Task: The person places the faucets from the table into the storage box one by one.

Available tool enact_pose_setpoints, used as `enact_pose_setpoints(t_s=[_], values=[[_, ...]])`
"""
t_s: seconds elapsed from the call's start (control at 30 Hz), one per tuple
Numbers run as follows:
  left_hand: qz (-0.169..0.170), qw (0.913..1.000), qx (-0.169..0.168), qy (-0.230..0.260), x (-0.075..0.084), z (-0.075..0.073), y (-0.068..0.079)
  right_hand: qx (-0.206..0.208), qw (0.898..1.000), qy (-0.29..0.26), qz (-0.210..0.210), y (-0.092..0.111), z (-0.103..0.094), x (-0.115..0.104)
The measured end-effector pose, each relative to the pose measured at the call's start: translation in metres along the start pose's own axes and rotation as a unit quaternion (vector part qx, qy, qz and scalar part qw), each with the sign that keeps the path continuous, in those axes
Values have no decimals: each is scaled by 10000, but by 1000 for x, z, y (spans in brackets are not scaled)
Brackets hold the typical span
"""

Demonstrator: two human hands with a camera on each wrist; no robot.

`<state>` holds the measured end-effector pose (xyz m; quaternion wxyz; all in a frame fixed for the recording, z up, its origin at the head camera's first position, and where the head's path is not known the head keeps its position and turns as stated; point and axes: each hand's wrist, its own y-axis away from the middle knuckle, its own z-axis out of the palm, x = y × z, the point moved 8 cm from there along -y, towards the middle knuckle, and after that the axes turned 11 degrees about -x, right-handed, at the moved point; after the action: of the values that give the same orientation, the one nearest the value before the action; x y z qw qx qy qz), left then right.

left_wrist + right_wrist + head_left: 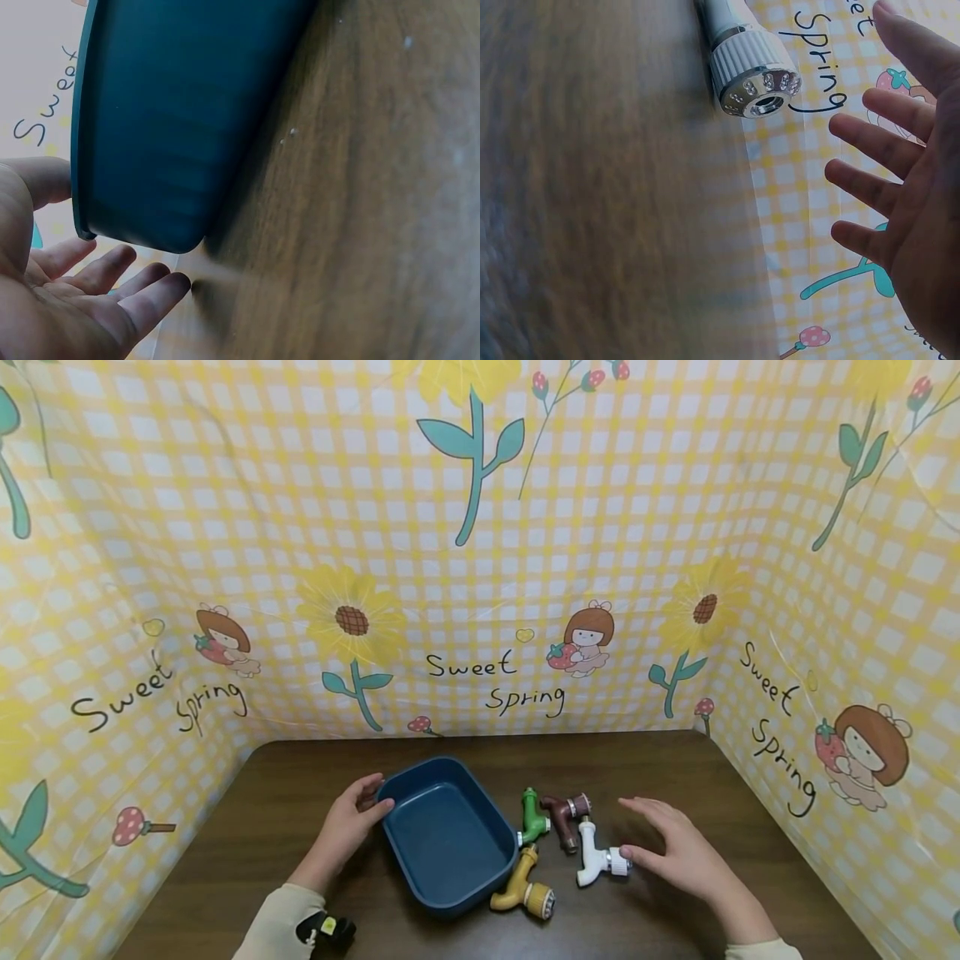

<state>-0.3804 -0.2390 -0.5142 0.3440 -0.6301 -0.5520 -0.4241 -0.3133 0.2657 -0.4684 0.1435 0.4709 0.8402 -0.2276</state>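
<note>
A dark blue plastic basin (pixel 450 900) sits slightly turned on the table. My left hand (pixel 348 822) is at its far left corner. In the left wrist view, the thumb (pixel 49 180) reaches the rim while the other fingers extend loosely past the corner of the basin wall (pixel 172 135). Right of the basin lie a green tap (pixel 532 818), a dark brown tap (pixel 564 820), a white tap (pixel 594 857) and a yellow tap (pixel 521 887). My right hand (pixel 682 852) hovers beside the white tap with fingers spread, and the tap's ribbed knob (pixel 754 67) shows in the right wrist view.
The brown wooden table (pixel 315 768) is enclosed on three sides by a yellow checked cloth (pixel 465 610) printed with flowers and lettering. The yellow tap lies close against the basin's near right side, and the green tap close to its right side.
</note>
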Motion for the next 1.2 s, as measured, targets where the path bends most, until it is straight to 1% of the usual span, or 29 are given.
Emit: enact_pose_setpoints(t_s=[0.47,0.73,1.2], values=[[-112,9999,3,37,-3,1,-1,-281,9995,-155,3,-2,8,4],[-21,10000,9,33,-4,1,-2,-371,9992,-102,-77,-2,10,6],[-145,9998,-8,166,-6,2,-1,-697,9972,-254,108,-2,20,13]])
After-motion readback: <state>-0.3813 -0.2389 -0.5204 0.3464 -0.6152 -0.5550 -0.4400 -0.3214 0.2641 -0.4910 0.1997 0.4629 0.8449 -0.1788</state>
